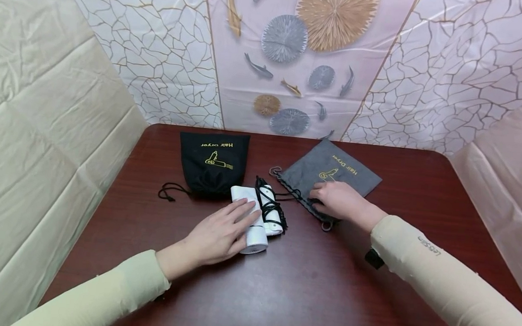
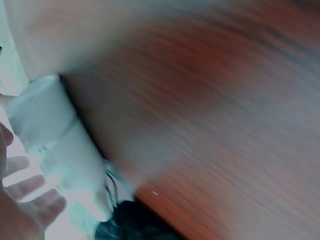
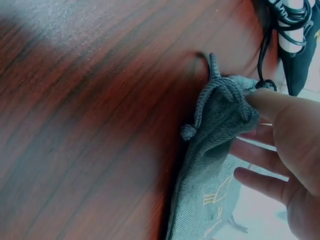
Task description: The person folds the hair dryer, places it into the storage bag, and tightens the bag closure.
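Note:
A white hair dryer [image 1: 255,238] lies in the middle of the table, its folded handle [image 1: 274,227] wound with black cord. My left hand [image 1: 221,233] rests along the dryer's barrel with its fingers extended; the left wrist view shows the white barrel [image 2: 75,160] beside those fingers. To the right lies a flat grey drawstring bag [image 1: 354,171] printed "Hair Dryer". At its mouth, my right hand [image 1: 337,200] pinches the gathered edge between thumb and fingers. The knotted grey cord [image 3: 205,100] hangs from that edge in the right wrist view.
A black drawstring bag [image 1: 215,172], also printed "Hair Dryer", lies at the back left, its cord [image 1: 171,191] trailing left. The dark red wooden table [image 1: 306,295] meets a patterned cloth backdrop [image 1: 160,42] behind, with beige cloth walls [image 1: 18,93] on both sides.

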`<control>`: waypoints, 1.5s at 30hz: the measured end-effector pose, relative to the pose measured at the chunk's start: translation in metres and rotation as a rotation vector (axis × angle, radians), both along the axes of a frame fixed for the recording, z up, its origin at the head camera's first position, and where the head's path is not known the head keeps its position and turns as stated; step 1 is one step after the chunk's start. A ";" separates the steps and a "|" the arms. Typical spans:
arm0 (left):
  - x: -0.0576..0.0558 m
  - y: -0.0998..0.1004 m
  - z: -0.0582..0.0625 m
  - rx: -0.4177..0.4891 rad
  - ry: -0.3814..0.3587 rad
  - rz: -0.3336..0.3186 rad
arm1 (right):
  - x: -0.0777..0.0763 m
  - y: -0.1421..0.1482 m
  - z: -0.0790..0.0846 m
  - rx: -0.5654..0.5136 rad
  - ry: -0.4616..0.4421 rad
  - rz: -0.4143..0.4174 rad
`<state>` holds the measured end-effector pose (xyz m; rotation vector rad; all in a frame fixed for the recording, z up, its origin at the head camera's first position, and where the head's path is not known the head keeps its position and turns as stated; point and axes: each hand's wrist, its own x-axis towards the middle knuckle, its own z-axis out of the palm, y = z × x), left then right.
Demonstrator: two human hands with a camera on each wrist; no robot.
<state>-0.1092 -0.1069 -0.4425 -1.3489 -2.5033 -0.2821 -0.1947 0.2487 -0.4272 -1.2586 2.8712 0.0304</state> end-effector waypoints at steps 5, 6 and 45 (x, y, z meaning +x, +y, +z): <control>0.008 0.010 0.003 0.010 -0.096 0.079 | -0.004 0.012 0.004 -0.140 0.004 -0.003; 0.008 0.010 0.003 0.006 -0.107 0.090 | -0.005 0.016 0.006 -0.173 -0.005 -0.018; 0.032 0.025 -0.006 0.004 0.011 0.272 | 0.004 0.048 0.058 -0.604 0.078 -0.215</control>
